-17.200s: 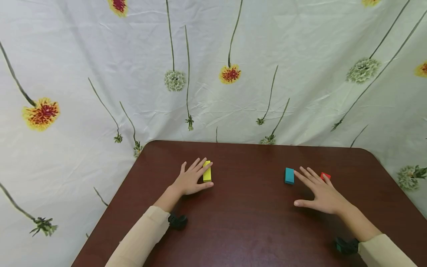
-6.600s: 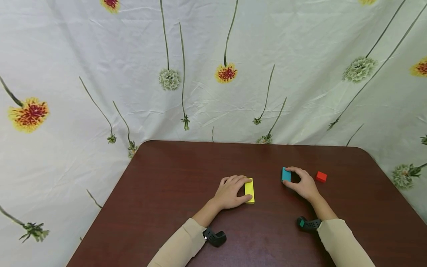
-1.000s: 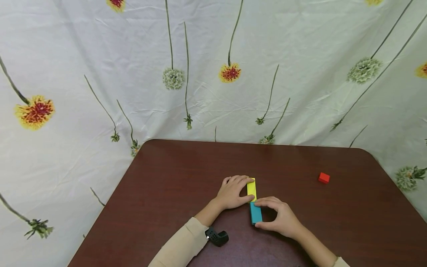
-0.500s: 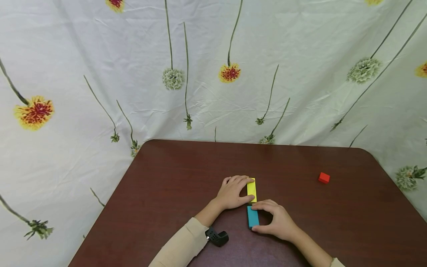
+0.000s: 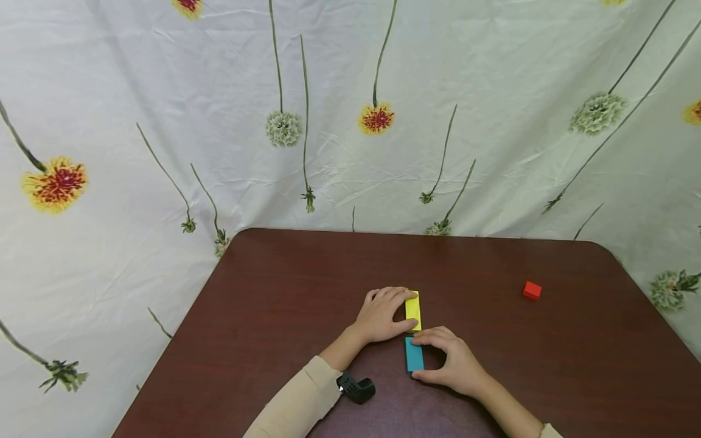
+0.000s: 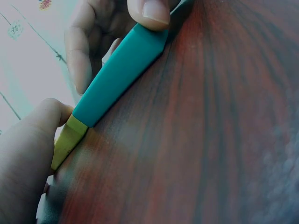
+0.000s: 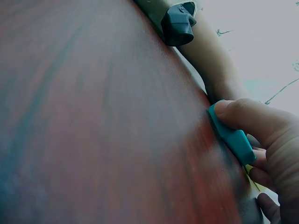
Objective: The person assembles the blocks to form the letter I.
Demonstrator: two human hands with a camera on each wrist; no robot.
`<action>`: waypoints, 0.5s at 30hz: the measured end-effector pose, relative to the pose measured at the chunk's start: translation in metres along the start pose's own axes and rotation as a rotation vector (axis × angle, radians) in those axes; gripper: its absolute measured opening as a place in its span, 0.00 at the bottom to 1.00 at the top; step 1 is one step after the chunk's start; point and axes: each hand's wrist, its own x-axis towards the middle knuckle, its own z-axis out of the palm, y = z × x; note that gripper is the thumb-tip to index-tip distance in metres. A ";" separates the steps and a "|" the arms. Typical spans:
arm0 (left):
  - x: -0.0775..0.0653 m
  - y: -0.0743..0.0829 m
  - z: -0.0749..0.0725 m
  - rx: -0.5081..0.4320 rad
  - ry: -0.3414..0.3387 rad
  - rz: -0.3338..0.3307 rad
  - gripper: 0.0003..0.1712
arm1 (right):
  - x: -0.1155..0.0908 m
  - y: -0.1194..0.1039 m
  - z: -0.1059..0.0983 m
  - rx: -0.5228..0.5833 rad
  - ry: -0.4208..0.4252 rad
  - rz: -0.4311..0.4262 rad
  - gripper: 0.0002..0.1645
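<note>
Left hand (image 5: 380,316): thumb and fingers parted by block's length, gripping yellow block (image 5: 413,310) end to end. Right hand (image 5: 453,362): same grip, blue block (image 5: 414,355), just nearside of left thumb. Red block (image 5: 532,291) on desk (image 5: 306,267), well beyond right fingers.

Smooth yellow rectangular block (image 5: 414,310) lying flat on dark red-brown wood-grain table (image 5: 323,261), long side running up head view, pinched at both ends by left hand (image 5: 379,319). Smooth teal-blue rectangular block (image 5: 414,356) pretty much in line just below it, also pinched end to end, by right hand (image 5: 457,365). Short ends super close, can't tell if touching. Material unclear on both tbh.
</note>
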 end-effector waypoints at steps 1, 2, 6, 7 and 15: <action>0.000 0.000 0.000 -0.001 0.000 -0.001 0.33 | 0.000 0.000 0.000 -0.004 -0.003 0.002 0.29; 0.000 0.000 0.000 -0.001 -0.001 -0.001 0.33 | -0.001 0.000 0.000 -0.007 -0.008 0.006 0.28; 0.001 0.000 0.001 0.001 0.002 0.001 0.33 | 0.000 -0.001 -0.001 -0.002 -0.029 0.041 0.27; 0.001 0.000 0.001 0.000 0.003 0.003 0.33 | 0.000 -0.001 -0.001 0.004 -0.033 0.052 0.27; 0.001 -0.002 0.002 -0.013 0.004 0.010 0.33 | 0.001 -0.001 0.000 0.022 -0.007 0.064 0.28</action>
